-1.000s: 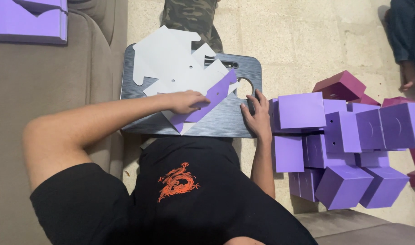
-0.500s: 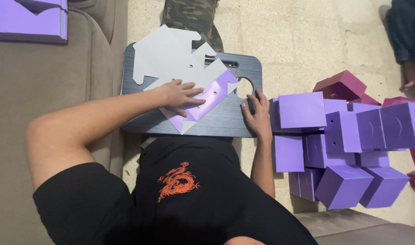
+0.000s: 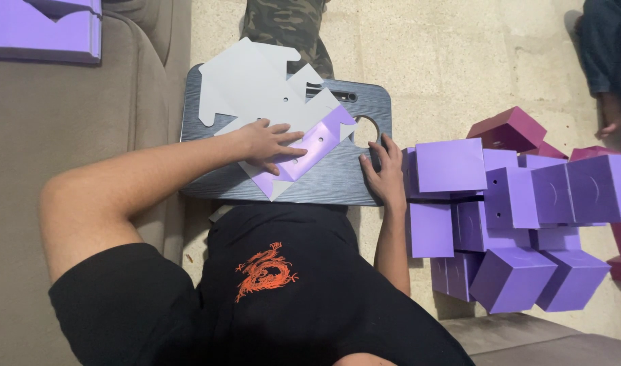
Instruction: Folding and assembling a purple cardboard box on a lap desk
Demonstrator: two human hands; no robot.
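Observation:
A grey lap board (image 3: pixel 208 183) with a round hole lies across my lap. On it lies a flat cardboard box blank (image 3: pixel 317 146), purple on one side and pale grey on the other, partly folded. My left hand (image 3: pixel 266 146) lies flat on the blank with its fingers spread, pressing its folded part down. More pale grey blanks (image 3: pixel 246 85) sit under and behind it. My right hand (image 3: pixel 385 173) holds the board's right edge beside the hole, fingers on top.
Several folded purple boxes (image 3: pixel 500 196) are stacked to the right, with a few magenta ones (image 3: pixel 507 129) behind. A brown sofa (image 3: pixel 73 129) at the left carries purple blanks (image 3: pixel 42 30). Another person's camouflage-trousered leg (image 3: pixel 283 24) is beyond the board, and someone's foot (image 3: pixel 612 118) at far right.
My left hand has slid left off the raised purple flap and now presses flat on the blank. The flap lies lower. My right hand has stayed on the board's edge.

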